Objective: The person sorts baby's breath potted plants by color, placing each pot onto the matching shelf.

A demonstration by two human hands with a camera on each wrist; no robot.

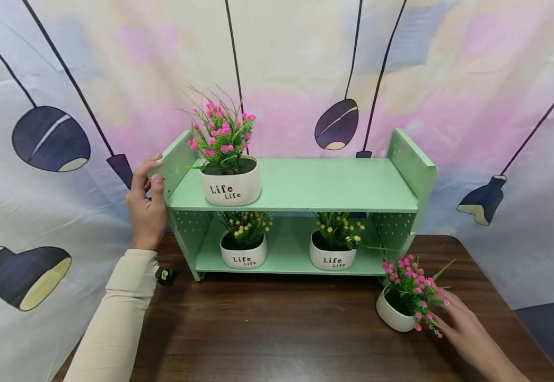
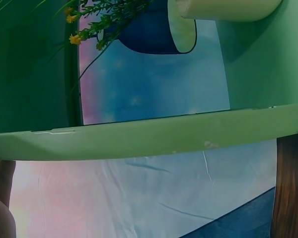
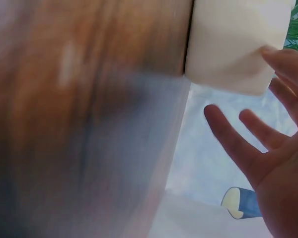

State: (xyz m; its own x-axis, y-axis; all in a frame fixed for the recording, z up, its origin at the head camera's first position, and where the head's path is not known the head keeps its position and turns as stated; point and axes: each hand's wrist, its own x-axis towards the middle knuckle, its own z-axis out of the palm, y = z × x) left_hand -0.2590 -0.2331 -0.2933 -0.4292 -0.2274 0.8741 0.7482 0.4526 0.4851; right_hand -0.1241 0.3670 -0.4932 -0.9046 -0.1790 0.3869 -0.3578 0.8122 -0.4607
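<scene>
My left hand (image 1: 148, 207) is at the outer face of the left side panel (image 1: 177, 164) of a green two-tier shelf, fingertips right at it. In the left wrist view only a sliver of that hand (image 2: 1, 208) shows. My right hand (image 1: 465, 326) is beside a white flowerpot (image 1: 396, 313) with pink artificial flowers (image 1: 415, 286) on the table, right of the shelf front. The right wrist view shows a fingertip (image 3: 270, 51) at the pot's side (image 3: 233, 44), with other fingers spread apart below it. The flowers partly hide the fingertips in the head view.
Another pink-flowered pot (image 1: 231, 183) stands at the left of the top board (image 1: 324, 183). On the lower board (image 1: 288, 254) stand two pots with yellow flowers, one left (image 1: 243, 252) and one right (image 1: 332, 252). Beneath is a dark wooden table (image 1: 267, 329); a patterned curtain (image 1: 291, 63) hangs behind.
</scene>
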